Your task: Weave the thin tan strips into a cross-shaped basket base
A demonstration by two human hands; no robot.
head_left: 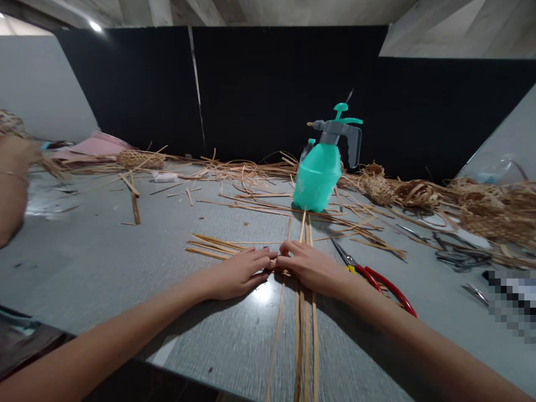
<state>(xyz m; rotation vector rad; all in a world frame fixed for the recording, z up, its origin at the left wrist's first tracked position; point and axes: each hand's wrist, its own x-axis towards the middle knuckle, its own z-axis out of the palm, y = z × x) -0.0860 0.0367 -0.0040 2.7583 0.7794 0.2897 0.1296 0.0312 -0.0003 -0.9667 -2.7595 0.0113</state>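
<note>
Facing black wall (125,95): gray table (84,268), apparently cane strips (251,195).

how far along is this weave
Looks early. Done: a small woven piece lies among the scraps beyond the teal pressure sprayer. In hand: the left hand and right hand press where flat bamboo strips cross. Left: the long ends of those strips lie unwoven, and more loose strips are scattered around the sprayer.

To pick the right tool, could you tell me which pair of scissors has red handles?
The scissors by the right hand; the other pair, further right, has dark handles.
</note>
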